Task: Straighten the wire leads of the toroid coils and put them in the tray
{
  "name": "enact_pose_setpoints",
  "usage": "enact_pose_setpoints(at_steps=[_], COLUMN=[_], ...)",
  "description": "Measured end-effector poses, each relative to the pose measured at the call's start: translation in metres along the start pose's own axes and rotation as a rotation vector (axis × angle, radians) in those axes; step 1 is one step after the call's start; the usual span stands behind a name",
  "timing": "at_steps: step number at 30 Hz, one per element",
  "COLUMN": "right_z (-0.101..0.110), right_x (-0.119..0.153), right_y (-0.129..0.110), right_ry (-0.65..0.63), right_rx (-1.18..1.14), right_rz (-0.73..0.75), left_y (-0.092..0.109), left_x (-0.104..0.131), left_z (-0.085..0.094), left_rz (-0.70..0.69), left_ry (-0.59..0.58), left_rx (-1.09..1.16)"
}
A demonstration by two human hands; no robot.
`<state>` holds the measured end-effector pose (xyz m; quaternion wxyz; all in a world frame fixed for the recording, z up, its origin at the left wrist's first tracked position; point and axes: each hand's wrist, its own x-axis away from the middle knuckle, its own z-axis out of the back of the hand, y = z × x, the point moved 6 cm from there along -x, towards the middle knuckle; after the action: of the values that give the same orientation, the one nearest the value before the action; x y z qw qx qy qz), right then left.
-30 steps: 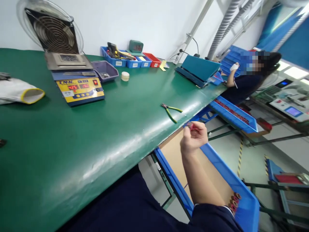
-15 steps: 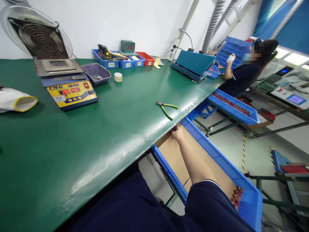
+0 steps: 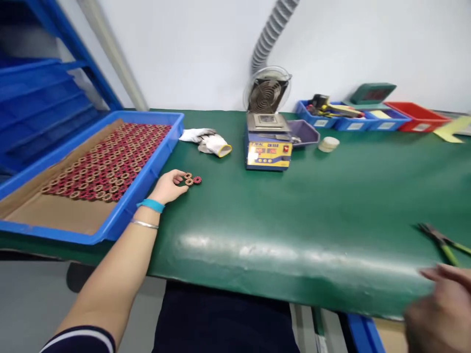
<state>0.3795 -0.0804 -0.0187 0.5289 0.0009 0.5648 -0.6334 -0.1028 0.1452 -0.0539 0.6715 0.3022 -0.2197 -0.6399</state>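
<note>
My left hand [image 3: 170, 187] is at the bench's left part, thumb and forefinger closed around two small tan wound ring coils [image 3: 189, 182]. A red ring coil [image 3: 197, 180] lies against them on the green bench top. Left of this hand stands a blue tray [image 3: 105, 234] lined with cardboard, carrying rows of red and tan ring coils [image 3: 110, 162]. My right hand [image 3: 441, 306] is smeared by motion at the lower right, over the bench edge; what its fingers do is unclear. Just above it lie green-handled cutting pliers [image 3: 437, 238], partly cut off by the frame.
Toward the wall are white gloves [image 3: 213, 143], a yellow-fronted heating unit [image 3: 268, 154] with a fan, a purple bin [image 3: 307, 135] and a round white container [image 3: 328, 143]. Blue bins [image 3: 355, 126] and a red bin [image 3: 419, 120] line the back. Another blue tray [image 3: 362, 333] sits below the edge.
The view has swung left, bringing the full tray and my left hand with ring coils into sight. My right hand has come up out of the lower tray.
</note>
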Motion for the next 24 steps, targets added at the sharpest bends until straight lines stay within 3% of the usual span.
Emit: enact_pose_setpoints(at_steps=[4, 5, 7, 10, 13, 15, 19, 21, 24], right_z=[-0.109, -0.137, -0.189, -0.237, -0.252, -0.25, -0.243, -0.241, -0.238], right_x=[0.002, 0.005, 0.011, 0.024, 0.033, 0.03, 0.02, 0.019, 0.018], right_y=[-0.115, -0.134, -0.151, -0.144, -0.124, -0.113, -0.107, -0.106, -0.107], right_ry=[-0.306, -0.371, -0.493, -0.631, -0.77, -0.772, -0.731, -0.741, -0.787], right_rx=[-0.264, -0.344, -0.438, -0.503, -0.474, -0.449, -0.458, -0.511, -0.604], right_rz=[0.524, 0.59, 0.604, 0.561, 0.516, 0.456, 0.328, 0.236, 0.143], left_y=[-0.006, -0.005, -0.001, 0.0, -0.003, -0.003, 0.025, 0.049, 0.078], left_x=[-0.004, -0.003, -0.003, -0.006, -0.011, -0.011, 0.012, 0.032, 0.063], left_z=[-0.004, -0.004, -0.004, -0.005, -0.002, 0.002, 0.005, -0.009, -0.041], left_rz=[-0.032, -0.05, -0.09, -0.115, -0.09, -0.059, -0.052, -0.079, -0.053], left_ry=[0.017, 0.011, -0.008, -0.009, 0.04, 0.098, 0.153, 0.021, -0.279], left_rx=[0.021, 0.032, 0.058, 0.094, 0.135, 0.176, 0.367, 0.671, 0.825])
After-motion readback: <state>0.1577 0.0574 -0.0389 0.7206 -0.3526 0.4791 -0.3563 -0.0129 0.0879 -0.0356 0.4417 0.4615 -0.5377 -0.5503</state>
